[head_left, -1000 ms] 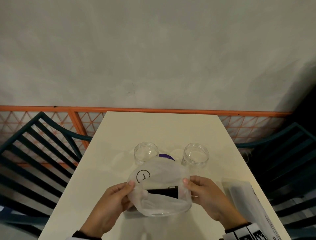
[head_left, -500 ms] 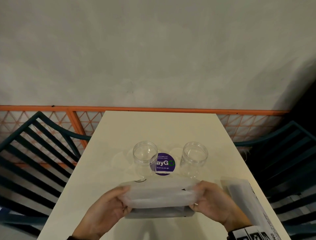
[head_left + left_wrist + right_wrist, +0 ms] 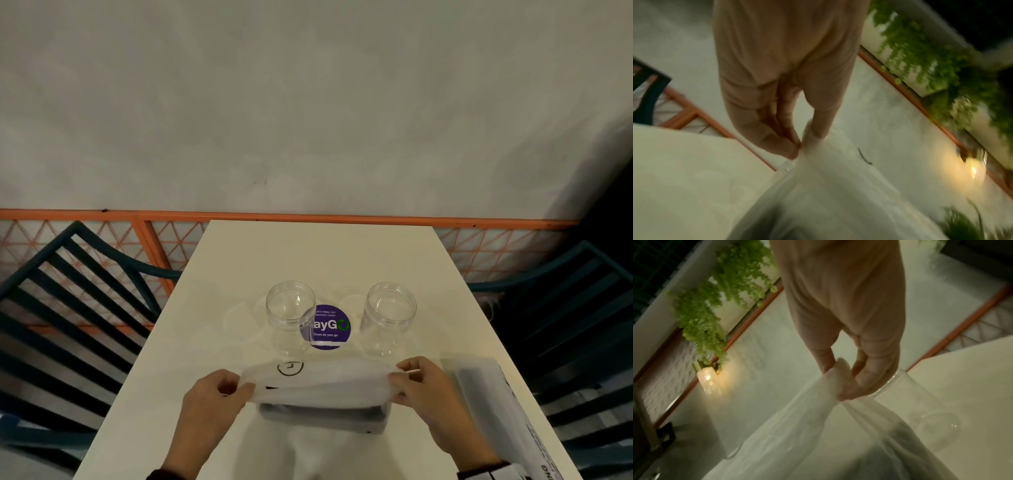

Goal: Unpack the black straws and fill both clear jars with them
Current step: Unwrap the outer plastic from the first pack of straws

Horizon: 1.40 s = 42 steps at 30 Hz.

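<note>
Surface fills the lower centre of the head view. Low in the frame a frosted bag stretches between both hands: the left hand pinches one end, the right hand the other. A dark bundle inside, probably the black straws, is blurred. Above stand two clear jars.

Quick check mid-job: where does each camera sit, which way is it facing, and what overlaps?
Head: worn on the head, looks forward and down at the table, two clear jars, both hands.
Left wrist: looks along the left hand pinching the plastic bag.
Right wrist: looks along the right hand pinching the bag's other end.
Shared: all three show the bag.
</note>
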Motion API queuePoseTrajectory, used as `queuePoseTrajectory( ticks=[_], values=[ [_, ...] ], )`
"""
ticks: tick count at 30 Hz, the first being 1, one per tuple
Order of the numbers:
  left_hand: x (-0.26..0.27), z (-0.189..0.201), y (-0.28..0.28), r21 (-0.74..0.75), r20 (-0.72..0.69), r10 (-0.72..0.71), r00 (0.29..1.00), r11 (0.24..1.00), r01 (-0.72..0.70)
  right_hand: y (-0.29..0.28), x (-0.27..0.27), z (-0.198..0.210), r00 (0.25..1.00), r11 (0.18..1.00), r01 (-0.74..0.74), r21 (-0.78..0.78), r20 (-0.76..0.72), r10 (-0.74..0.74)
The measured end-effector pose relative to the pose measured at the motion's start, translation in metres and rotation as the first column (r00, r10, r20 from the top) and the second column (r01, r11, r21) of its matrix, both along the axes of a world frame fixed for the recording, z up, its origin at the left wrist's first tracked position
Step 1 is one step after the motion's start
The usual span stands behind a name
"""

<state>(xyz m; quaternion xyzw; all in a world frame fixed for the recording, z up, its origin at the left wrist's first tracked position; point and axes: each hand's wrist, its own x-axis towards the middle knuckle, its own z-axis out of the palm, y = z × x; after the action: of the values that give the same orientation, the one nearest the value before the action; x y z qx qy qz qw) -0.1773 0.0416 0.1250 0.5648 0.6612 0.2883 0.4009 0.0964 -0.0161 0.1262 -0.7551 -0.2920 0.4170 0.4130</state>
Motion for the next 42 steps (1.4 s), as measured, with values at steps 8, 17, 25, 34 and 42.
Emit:
queuePoseTrajectory(
  ticks=[8, 17, 25, 34, 42],
  values=[
    [-0.003, 0.0, 0.003, -0.274, 0.449, 0.057, 0.892, 0.959, 0.077, 0.002, 0.003, 0.008, 0.8, 0.995, -0.094, -0.018, -0.596, 0.065],
    [-0.011, 0.002, 0.005, -0.554, 0.753, 0.34, 0.563, 0.789, 0.266, -0.003, 0.009, 0.017, 0.592, 0.995, -0.037, -0.095, -0.804, -0.055],
    [0.001, 0.002, -0.009, -0.504, 0.667, 0.189, 0.72, 0.827, 0.25, -0.004, 0.015, 0.012, 0.604, 0.98, 0.113, -0.162, -0.772, -0.197],
    [0.003, -0.004, -0.011, -0.321, -0.016, -0.424, 0.906, 0.86, 0.397, -0.001, -0.001, 0.02, 0.989, 0.993, 0.04, 0.111, -0.144, -0.024],
    [0.017, -0.006, -0.02, -0.316, -0.231, -0.439, 0.868, 0.878, 0.36, 0.009, -0.012, 0.017, 0.997, 0.997, 0.07, 0.033, -0.047, -0.068]
  ],
)
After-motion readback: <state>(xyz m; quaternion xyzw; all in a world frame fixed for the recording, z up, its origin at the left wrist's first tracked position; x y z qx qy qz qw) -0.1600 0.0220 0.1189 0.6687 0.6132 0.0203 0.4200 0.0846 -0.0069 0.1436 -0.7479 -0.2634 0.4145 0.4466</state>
